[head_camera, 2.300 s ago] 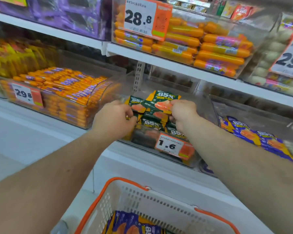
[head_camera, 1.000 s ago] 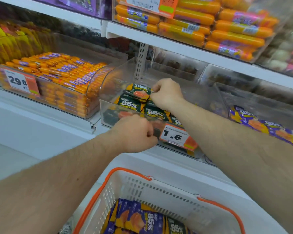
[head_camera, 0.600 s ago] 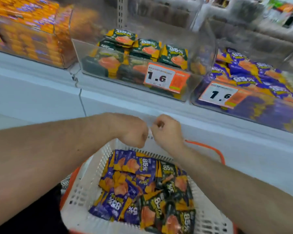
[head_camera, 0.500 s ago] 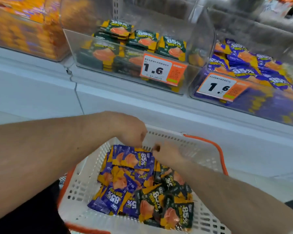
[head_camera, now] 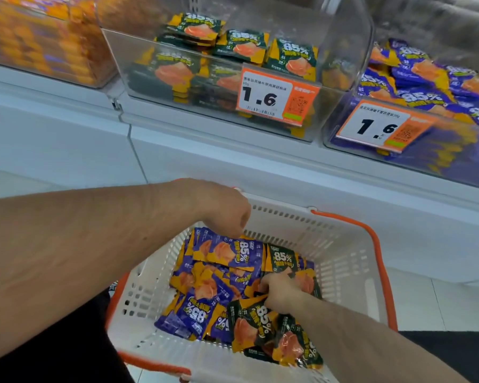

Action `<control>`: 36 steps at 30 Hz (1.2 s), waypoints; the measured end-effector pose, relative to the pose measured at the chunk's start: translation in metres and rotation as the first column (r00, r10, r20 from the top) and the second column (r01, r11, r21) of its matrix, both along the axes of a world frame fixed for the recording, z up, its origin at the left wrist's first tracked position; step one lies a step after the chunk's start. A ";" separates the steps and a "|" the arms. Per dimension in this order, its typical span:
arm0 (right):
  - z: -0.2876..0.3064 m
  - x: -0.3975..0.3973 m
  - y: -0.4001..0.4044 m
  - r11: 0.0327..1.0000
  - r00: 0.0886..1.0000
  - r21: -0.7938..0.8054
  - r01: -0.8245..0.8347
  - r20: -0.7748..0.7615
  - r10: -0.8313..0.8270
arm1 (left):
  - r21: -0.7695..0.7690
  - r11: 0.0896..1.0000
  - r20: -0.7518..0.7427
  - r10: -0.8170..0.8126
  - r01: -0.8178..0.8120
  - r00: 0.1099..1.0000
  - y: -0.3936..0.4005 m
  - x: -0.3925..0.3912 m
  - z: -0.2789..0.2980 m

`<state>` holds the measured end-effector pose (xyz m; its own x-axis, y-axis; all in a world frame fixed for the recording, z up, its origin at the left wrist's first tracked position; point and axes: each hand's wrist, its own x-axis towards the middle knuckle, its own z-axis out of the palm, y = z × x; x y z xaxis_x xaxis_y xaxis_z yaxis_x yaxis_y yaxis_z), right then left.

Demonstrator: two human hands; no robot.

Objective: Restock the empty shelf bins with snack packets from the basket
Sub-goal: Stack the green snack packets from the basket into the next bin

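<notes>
Shelf bins (head_camera: 210, 78) above stand part-filled. Right hand (head_camera: 281, 293), fingers curled down among the green packets (head_camera: 256, 327) in the basket (head_camera: 343, 261); left hand (head_camera: 227, 214) loosely curled above. Light, slippery foil: pinch an edge seam.

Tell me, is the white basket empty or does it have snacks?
Not empty. The white basket holds a heap of purple packets and green packets.

An orange-and-white price tag (head_camera: 277, 96) marked 1.6 is fixed to a clear front, and a second price tag (head_camera: 382, 125), likewise marked 1.6, is seen to its right. Blurred orange packages (head_camera: 39, 42) are shown upper left. A white shelf ledge (head_camera: 233, 158) runs beneath.
</notes>
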<state>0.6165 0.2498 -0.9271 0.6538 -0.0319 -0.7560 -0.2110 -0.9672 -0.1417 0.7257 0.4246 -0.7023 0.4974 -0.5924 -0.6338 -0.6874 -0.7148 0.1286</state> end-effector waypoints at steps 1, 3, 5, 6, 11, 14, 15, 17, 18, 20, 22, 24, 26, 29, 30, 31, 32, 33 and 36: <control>0.000 -0.001 0.003 0.999 0.999 -0.005 -0.033 0.011 0.033 | -0.006 1.000 -0.001 0.007 -0.007 1.000 0.000 0.000 0.000; 0.001 -0.001 0.008 0.998 0.998 0.002 -0.058 0.024 0.058 | -0.011 1.000 -0.005 0.018 -0.018 1.000 0.001 0.001 0.000; 0.006 0.007 0.010 0.998 0.999 0.050 -0.035 0.026 0.033 | -0.011 0.999 -0.003 0.031 -0.031 1.000 0.003 0.002 -0.001; 0.011 0.013 0.010 0.997 0.999 0.072 -0.040 0.022 0.038 | -0.009 0.999 0.000 0.040 -0.040 0.999 0.005 0.003 -0.001; 0.024 0.024 0.019 0.986 0.987 0.058 -0.157 -0.004 0.158 | 0.008 0.997 0.007 0.071 -0.071 0.997 0.013 0.008 0.003; 0.016 0.010 0.036 0.959 0.956 -0.023 -0.282 -0.093 0.279 | -0.015 0.998 0.000 0.065 -0.065 0.998 0.014 0.006 0.005; 0.013 0.005 0.041 0.946 0.946 -0.055 -0.319 -0.087 0.313 | -0.020 0.998 -0.004 0.064 -0.064 0.998 0.014 0.005 0.005; 0.010 -0.006 0.049 0.936 0.942 -0.112 -0.335 -0.044 0.332 | -0.013 0.998 -0.013 0.062 -0.062 0.998 0.014 0.002 0.004; 0.008 -0.009 0.051 0.936 0.945 -0.131 -0.326 -0.024 0.325 | -0.001 0.998 -0.016 0.057 -0.057 0.998 0.015 0.001 0.003; 0.009 -0.008 0.052 0.951 0.957 -0.104 -0.290 0.000 0.291 | 0.031 0.999 -0.013 0.039 -0.039 0.999 0.016 0.001 0.001; 0.019 0.006 0.048 0.971 0.972 0.025 -0.236 0.002 0.236 | 0.045 0.998 -0.016 0.048 -0.047 0.999 0.018 0.005 0.004; 0.044 0.031 0.044 0.968 0.976 0.123 -0.218 0.047 0.214 | 0.011 0.995 -0.015 0.100 -0.099 0.995 0.023 0.015 0.013; 0.081 0.058 0.042 0.951 0.954 0.160 -0.265 0.186 0.235 | -0.052 0.986 0.013 0.162 -0.161 0.987 0.030 0.026 0.024; 0.142 0.091 0.042 0.931 0.901 0.189 -0.312 0.370 0.226 | -0.070 0.974 0.026 0.216 -0.214 0.976 0.042 0.037 0.037; 0.160 0.100 0.043 0.926 0.890 0.213 -0.313 0.405 0.208 | -0.060 0.972 0.017 0.227 -0.226 0.974 0.044 0.040 0.040; 0.179 0.107 0.043 0.918 0.887 0.248 -0.308 0.424 0.183 | -0.052 0.968 -0.004 0.245 -0.245 0.969 0.045 0.041 0.042; 0.196 0.114 0.044 0.907 0.888 0.298 -0.298 0.435 0.149 | -0.052 0.960 -0.041 0.272 -0.274 0.962 0.046 0.041 0.045; 0.213 0.118 0.045 0.891 0.889 0.349 -0.291 0.443 0.117 | -0.059 0.948 -0.098 0.306 -0.313 0.947 0.047 0.041 0.048; 0.256 0.124 0.049 0.826 0.892 0.489 -0.280 0.452 0.035 | -0.127 0.897 -0.294 0.373 -0.423 0.880 0.052 0.039 0.055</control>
<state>0.7409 0.2989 -0.6709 0.8611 0.4213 -0.2847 0.1329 -0.7269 -0.6738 0.7648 0.4766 -0.6478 0.5508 -0.4953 -0.6718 -0.2747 -0.8676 0.4145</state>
